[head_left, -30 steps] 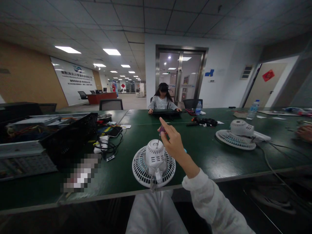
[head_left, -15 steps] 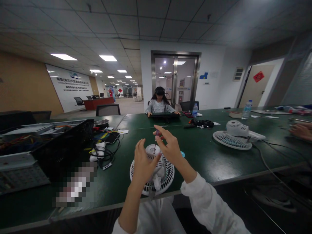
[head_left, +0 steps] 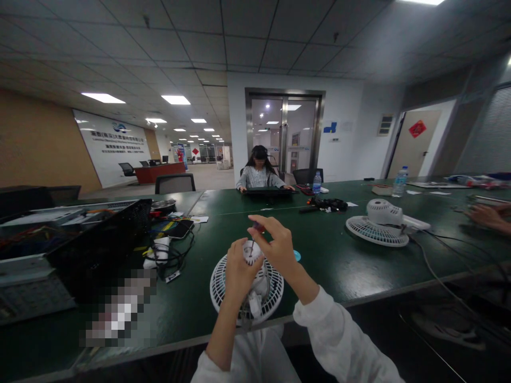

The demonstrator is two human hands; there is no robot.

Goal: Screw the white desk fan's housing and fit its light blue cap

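Observation:
A small white fan [head_left: 223, 287] lies face down at the near edge of the green table [head_left: 343, 266], its motor housing pointing up. My left hand [head_left: 238, 268] is wrapped round that housing. My right hand [head_left: 275, 247] pinches the handle of a small screwdriver [head_left: 255, 230], whose thin shaft points down into the top of the housing. A small blue thing [head_left: 297, 256] peeks out on the table just behind my right wrist.
A second white fan [head_left: 379, 223] lies face down to the right, its cable trailing off the table. A black open case [head_left: 96, 239], cables and a phone sit at left. A person sits across the table; another person's hand [head_left: 485, 217] rests at far right.
My left hand came up from below and closed round the fan's motor housing. My right hand lowered slightly with the screwdriver, its forefinger curling in. The view tilted up a little.

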